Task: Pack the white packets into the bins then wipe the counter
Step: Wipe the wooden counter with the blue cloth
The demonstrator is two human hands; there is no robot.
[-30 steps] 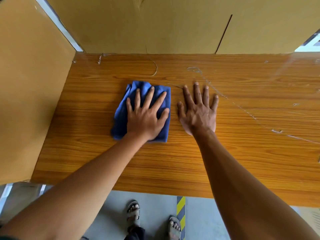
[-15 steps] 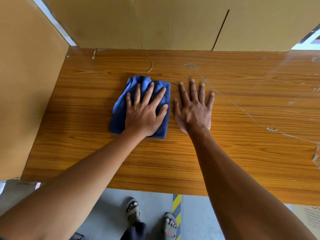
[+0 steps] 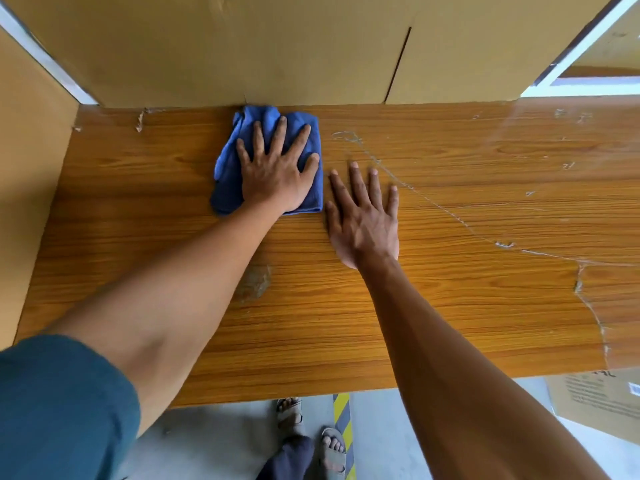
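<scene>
A folded blue cloth lies on the wooden counter, its far edge against the cardboard wall at the back. My left hand presses flat on the cloth with fingers spread and straight. Just to the right of the cloth, my right hand rests flat on the bare wood, fingers straight. No white packets or bins are in view.
Cardboard walls close the counter at the back and on the left. Scratches and torn film run across the counter's right half. A cardboard box sits on the floor at the lower right, below the front edge.
My left hand has pushed the blue cloth away from me to the back wall. My right hand has stayed flat on the wood, now level with the cloth's near edge.
</scene>
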